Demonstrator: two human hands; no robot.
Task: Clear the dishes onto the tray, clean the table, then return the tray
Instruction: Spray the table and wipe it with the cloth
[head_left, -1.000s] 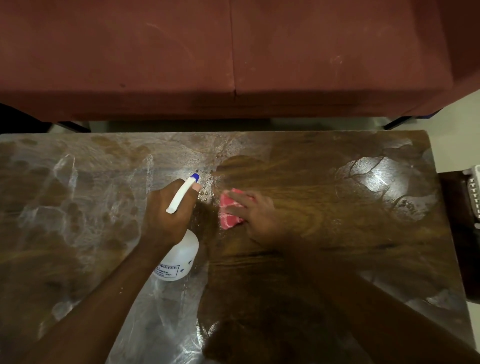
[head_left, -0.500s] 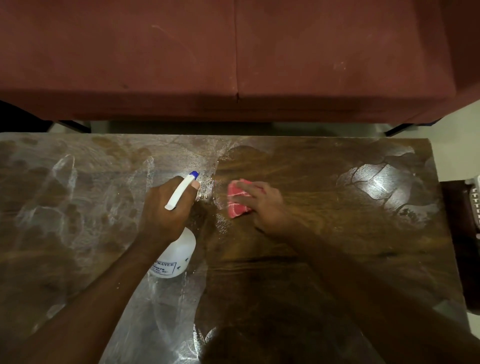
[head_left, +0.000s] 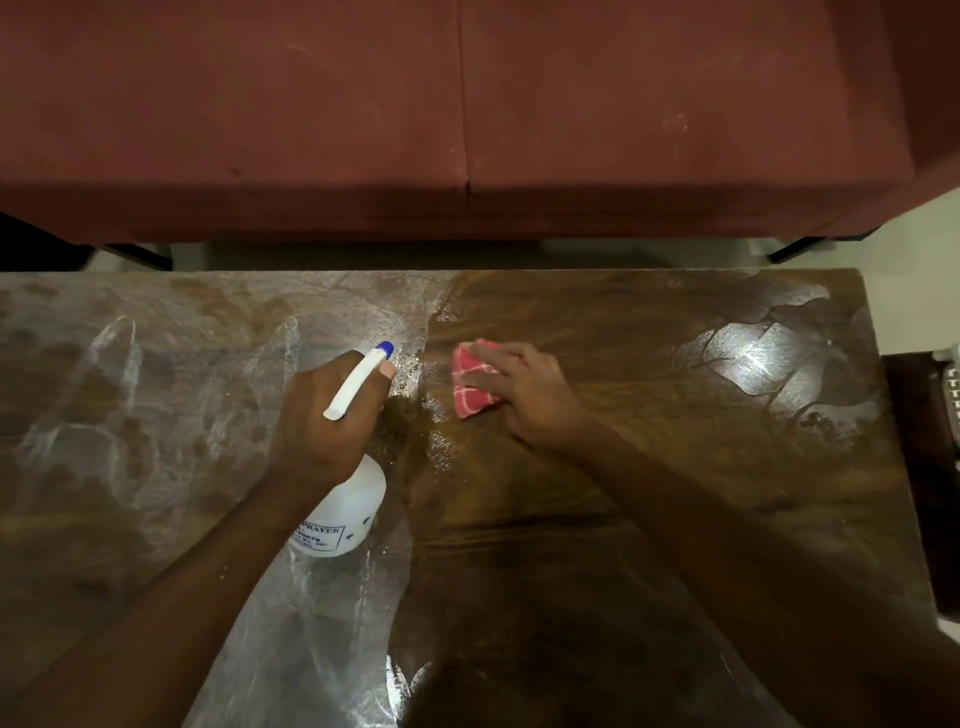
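Close to the person, the wet brown worktop (head_left: 675, 493) shines with white streaks, and two bare arms reach out over it. The left grip (head_left: 322, 415) is wrapped tight round the neck of a white spray bottle (head_left: 348, 514), whose blue tip (head_left: 385, 347) points away toward small drops (head_left: 410, 371) on the wood. Just to its right, the right grip (head_left: 530, 395) lies loose on top of a pink cloth (head_left: 470, 387) with white lines, pressing it flat on the middle of the worktop. Past the far edge stands a dark red sofa (head_left: 467, 130).
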